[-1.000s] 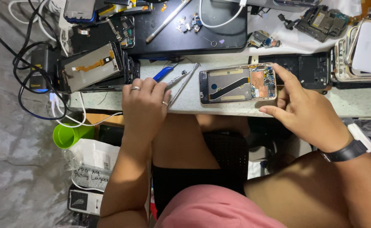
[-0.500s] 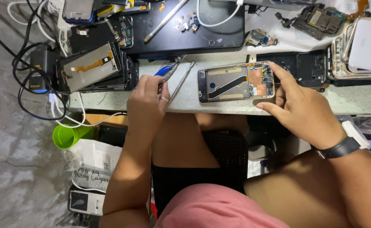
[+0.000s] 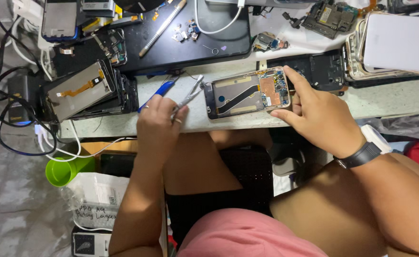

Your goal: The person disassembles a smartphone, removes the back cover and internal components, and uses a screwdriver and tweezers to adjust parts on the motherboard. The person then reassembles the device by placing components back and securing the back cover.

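- Since a second ago the left hand point(image 3: 159, 124) has lifted the tweezers point(image 3: 190, 95) and blue-handled tool point(image 3: 161, 91) off the bench, tips now angled toward the opened phone point(image 3: 246, 92); the phone itself has barely shifted.
- Worktable point(image 3: 390, 97), pale and cluttered: the opened phone lies flat near its front edge, between both hands.
- Right hand point(image 3: 321, 114), fingers curled, pinches the phone's right end, thumb underneath at the edge.
- Opened phone: back off, copper board and black ribbon bared. Looks light and stiff, but fragile inside; I'd judge the bare frame edges the safe place to hold, never the board.
- Left hand is closed around both tools.
- Tweezers: thin, springy metal, probably slippery; best gripped mid-shank.
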